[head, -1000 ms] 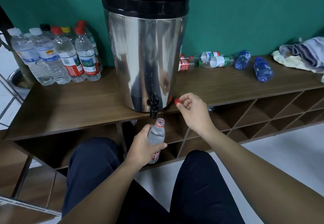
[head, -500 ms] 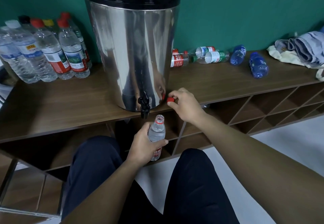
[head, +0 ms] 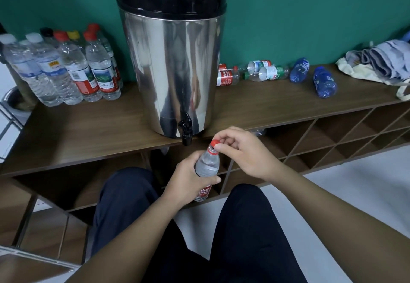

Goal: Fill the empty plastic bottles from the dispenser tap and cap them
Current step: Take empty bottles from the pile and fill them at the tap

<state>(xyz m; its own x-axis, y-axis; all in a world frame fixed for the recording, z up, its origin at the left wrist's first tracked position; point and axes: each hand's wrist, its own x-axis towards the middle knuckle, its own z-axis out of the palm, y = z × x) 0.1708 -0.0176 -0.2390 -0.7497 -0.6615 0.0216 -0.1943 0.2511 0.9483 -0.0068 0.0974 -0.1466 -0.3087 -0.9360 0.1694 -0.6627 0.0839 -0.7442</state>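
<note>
Now, just below the tap [head: 187, 130], the left hand [head: 188, 183] grips the bottle [head: 206, 167] while the right hand [head: 241, 149] pinches the cap [head: 214, 143]; seat it squarely before twisting.

Left hand [head: 188, 183]: forearm enters from the lower left and rises toward centre. The fingers and thumb are curled round the body of a clear plastic bottle with a red label [head: 207, 167], held upright, thumb across its near side.

Right hand [head: 241, 149]: forearm enters from the lower right and extends up and left. The wrist is slightly bent. The thumb and fingertips form a pinch grip on a red plastic cap [head: 214, 143] seated at the bottle mouth.

Both thighs, in dark trousers, lie below the forearms.
</note>
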